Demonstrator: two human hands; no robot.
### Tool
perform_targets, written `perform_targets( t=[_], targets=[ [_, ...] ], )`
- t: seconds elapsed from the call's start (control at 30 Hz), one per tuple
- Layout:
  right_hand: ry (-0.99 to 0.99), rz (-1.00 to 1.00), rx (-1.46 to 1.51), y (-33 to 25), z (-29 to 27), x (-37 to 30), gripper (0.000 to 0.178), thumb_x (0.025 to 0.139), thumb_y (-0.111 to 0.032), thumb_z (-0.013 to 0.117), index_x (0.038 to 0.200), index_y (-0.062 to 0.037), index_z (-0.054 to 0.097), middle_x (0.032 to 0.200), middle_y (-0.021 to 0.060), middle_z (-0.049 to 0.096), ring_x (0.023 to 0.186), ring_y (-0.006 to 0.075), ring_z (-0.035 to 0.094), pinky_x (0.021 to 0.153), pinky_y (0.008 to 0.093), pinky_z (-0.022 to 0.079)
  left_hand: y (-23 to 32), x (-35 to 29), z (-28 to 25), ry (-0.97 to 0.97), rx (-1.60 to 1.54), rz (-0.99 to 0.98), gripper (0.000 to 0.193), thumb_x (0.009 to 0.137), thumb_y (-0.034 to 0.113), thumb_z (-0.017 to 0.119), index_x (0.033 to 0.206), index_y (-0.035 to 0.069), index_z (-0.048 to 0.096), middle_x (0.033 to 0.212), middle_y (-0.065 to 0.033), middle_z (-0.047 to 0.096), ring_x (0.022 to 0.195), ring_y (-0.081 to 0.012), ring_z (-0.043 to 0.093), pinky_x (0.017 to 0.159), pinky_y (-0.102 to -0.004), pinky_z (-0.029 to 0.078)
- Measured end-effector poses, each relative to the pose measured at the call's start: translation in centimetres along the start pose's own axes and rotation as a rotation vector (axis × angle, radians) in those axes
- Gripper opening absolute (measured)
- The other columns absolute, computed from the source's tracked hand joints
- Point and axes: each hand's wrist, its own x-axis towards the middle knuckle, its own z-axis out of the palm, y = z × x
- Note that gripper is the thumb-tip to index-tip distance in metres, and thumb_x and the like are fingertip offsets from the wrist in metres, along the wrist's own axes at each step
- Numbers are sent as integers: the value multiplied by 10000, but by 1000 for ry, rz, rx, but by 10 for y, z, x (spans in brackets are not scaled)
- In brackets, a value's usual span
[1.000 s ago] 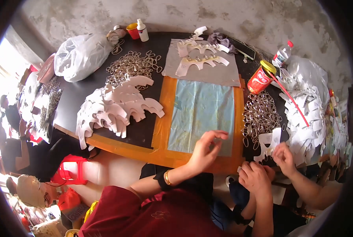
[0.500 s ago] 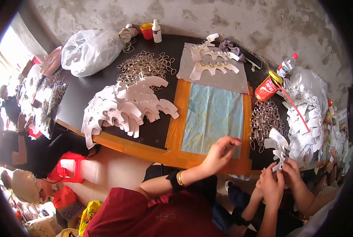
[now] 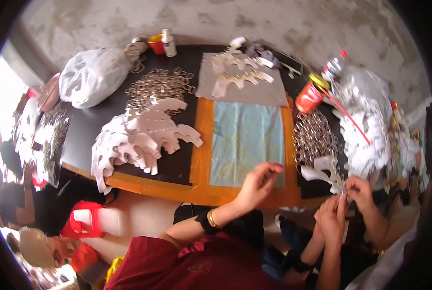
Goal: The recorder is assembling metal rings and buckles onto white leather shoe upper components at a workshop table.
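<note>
My left hand (image 3: pixel 258 187), with a gold bracelet (image 3: pixel 212 218) and black band at the wrist, hovers over the front right of a pale blue sheet (image 3: pixel 245 133). Its fingers are loosely bent and apart, with nothing visible in them. My right hand (image 3: pixel 318 232), below which a black wristband (image 3: pixel 297 262) shows, is mostly hidden behind a co-worker's hand (image 3: pixel 333 212); its fingers cannot be made out. That co-worker's other hand (image 3: pixel 361 192) is at a white curved, notched strip (image 3: pixel 322 175) with small metal parts.
White notched strips (image 3: pixel 129 145) are heaped left of the sheet, behind them metal clasps (image 3: pixel 158 87). More clasps (image 3: pixel 315 137) lie right, beside a red can (image 3: pixel 309 99) and white pieces (image 3: pixel 366 140). Finished-looking strips (image 3: pixel 242 82) rest on grey cloth (image 3: pixel 264 96). A red stool (image 3: pixel 88 220) stands left.
The whole view has shifted slightly left. The co-worker's white strip has tipped over to the left, and one of their hands has drawn a little apart. My left hand keeps nearly the same pose.
</note>
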Motion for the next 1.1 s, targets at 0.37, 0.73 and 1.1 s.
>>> perform_targets(
  t=[0.37,0.73,1.1],
  targets=[
    [-144,-113,-109,-39,-35,17,310,926,-212,528,1155,-5,516,1188,63,558,1028,126,562,852,264,505,0,9,1,21,23,24,153,888,-30,491,1002,26,577,1131,-70,594,817,-46,499,703,-194,393],
    [183,72,683,10,32,7,173,899,-206,589,949,-48,540,876,37,556,798,117,554,708,326,534,5,4,1,7,158,40,142,888,-16,492,989,36,577,1121,-63,604,802,-48,502,684,-194,387],
    [153,-99,214,15,24,25,108,880,-197,615,935,-162,529,752,-79,569,598,47,508,583,267,436,2,4,0,-4,170,55,145,887,-16,493,996,28,578,1120,-73,606,860,-70,530,720,-205,396]
  ],
)
